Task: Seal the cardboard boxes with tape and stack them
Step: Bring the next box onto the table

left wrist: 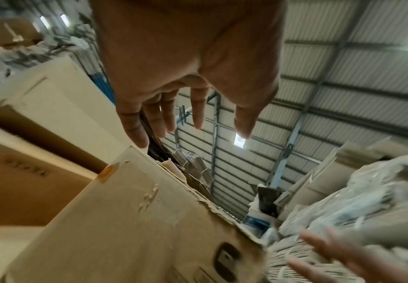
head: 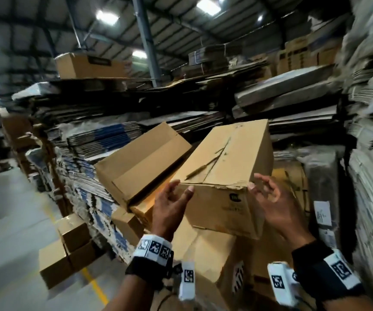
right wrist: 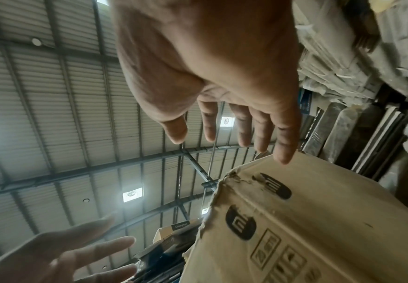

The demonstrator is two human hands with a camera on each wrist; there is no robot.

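Both hands up at the box point(head: 223, 176), tilted high on the pile: left hand point(head: 172, 205) and right hand point(head: 270, 198), fingers spread and gripping nothing, likely steadying it.

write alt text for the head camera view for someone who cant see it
Two bare hands, the left hand and right hand, reach with open fingers toward the near corners of a worn closed cardboard box tilted atop other cartons. Beside it leans an open box, with tall stacks of flattened cardboard behind in a dim warehouse.
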